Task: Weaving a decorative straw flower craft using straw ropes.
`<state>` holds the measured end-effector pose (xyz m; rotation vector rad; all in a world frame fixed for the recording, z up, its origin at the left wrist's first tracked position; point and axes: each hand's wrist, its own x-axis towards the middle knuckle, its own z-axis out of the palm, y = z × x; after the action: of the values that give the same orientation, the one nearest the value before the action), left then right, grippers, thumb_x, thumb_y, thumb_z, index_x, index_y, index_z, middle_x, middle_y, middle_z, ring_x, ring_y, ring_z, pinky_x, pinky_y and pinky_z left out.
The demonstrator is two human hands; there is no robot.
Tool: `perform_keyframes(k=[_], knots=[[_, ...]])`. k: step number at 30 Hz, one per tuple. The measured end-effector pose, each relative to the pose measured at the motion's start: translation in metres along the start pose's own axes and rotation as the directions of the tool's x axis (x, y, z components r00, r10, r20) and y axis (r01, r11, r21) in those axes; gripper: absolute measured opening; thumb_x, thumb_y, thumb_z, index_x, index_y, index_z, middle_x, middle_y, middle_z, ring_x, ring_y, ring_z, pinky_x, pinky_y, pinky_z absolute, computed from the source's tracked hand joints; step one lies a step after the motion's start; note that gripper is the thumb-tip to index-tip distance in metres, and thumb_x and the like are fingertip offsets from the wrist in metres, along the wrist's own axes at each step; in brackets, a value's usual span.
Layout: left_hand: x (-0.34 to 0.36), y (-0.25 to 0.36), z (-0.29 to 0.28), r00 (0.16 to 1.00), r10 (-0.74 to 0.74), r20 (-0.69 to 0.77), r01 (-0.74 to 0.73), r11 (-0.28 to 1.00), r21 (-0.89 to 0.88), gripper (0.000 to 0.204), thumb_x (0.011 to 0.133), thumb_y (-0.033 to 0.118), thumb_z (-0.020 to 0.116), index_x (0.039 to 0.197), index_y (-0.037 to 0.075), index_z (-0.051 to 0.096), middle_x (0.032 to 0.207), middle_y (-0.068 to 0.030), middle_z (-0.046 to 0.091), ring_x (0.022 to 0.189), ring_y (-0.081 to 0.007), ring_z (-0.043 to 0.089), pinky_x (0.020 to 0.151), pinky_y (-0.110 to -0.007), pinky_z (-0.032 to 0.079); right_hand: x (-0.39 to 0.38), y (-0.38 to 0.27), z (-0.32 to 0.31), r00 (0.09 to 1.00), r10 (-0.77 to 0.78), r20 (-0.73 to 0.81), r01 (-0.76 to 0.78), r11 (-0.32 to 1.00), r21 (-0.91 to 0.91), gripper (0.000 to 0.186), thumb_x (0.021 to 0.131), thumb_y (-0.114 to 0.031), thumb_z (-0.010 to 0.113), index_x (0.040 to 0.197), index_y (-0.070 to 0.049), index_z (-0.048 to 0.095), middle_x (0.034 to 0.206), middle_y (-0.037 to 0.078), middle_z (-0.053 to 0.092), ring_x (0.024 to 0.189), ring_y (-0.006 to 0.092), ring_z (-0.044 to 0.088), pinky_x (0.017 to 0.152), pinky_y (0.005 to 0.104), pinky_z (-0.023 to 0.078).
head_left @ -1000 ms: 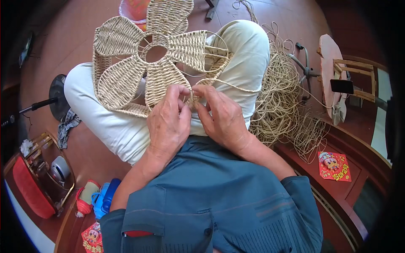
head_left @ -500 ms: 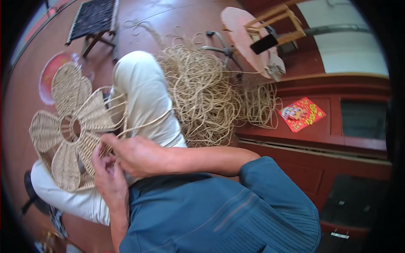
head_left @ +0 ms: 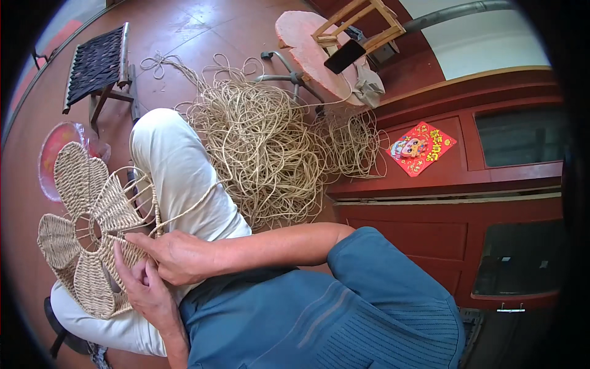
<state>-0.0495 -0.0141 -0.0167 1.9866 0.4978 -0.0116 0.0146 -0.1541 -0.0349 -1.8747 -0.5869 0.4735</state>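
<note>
A flower-shaped piece woven from straw-coloured cord [head_left: 95, 289] rests on my lap at the left, its petals set around a round open centre. One petal at its right has bare curved ribs [head_left: 140, 194] not covered by weave. My left hand [head_left: 147, 295] is closed at the lower right petal, its index finger lying along the weave. My right hand [head_left: 184, 255] reaches over from the right, index fingertip on that petal and the other fingers curled; what they hold is hidden. A strand of cord [head_left: 190, 209] runs over my knee to the flower beside my right hand.
A big tangled heap of cord [head_left: 264, 147] lies on the floor beyond my knee. Behind it stand a pink round-topped stool [head_left: 301, 37] with a phone [head_left: 344, 56] and a dark woven folding stool [head_left: 98, 64]. Red cabinet [head_left: 405, 234] at right; pink basin [head_left: 52, 154] at left.
The whole view has shifted, so the flower and my knee sit lower in the picture. My right index finger now points out along the petal, and my left index finger is straighter.
</note>
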Motion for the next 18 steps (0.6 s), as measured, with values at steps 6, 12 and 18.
perform_keyframes(k=[6,12,18], knots=[[-0.01,-0.002,0.004,0.964,-0.235,-0.125,0.233,0.972,-0.031,0.062,0.1,-0.001,0.069,0.16,0.009,0.053,0.101,-0.0067,0.075,0.078,-0.015,0.063,0.073,-0.028,0.051,-0.013,-0.007,-0.004,0.987,0.128,0.095,-0.106,0.972,-0.209,0.087,0.094,-0.014,0.069,0.169,0.001,0.027,0.086,0.024,0.074,0.078,0.0471,0.074,0.069,0.0551,0.059],[-0.018,-0.014,-0.042,0.948,-0.075,0.31,0.237,0.815,-0.529,0.028,0.11,0.009,0.062,0.136,0.002,0.056,0.109,-0.0026,0.062,0.103,-0.0094,0.059,0.09,-0.026,0.048,-0.03,-0.003,0.0,0.995,-0.059,-0.082,0.041,0.976,-0.213,0.065,0.092,-0.001,0.066,0.155,0.0,0.048,0.111,0.024,0.072,0.092,0.0428,0.074,0.08,0.0511,0.061],[-0.021,-0.004,-0.059,0.9,-0.222,0.375,0.424,0.649,-0.632,0.022,0.111,0.013,0.062,0.131,0.007,0.054,0.091,0.0035,0.054,0.071,-0.001,0.041,0.057,-0.017,0.027,-0.03,-0.011,0.004,0.965,-0.161,-0.206,0.102,0.958,-0.268,0.051,0.086,-0.002,0.075,0.136,-0.005,0.06,0.108,0.015,0.068,0.095,0.0376,0.072,0.079,0.0492,0.06]])
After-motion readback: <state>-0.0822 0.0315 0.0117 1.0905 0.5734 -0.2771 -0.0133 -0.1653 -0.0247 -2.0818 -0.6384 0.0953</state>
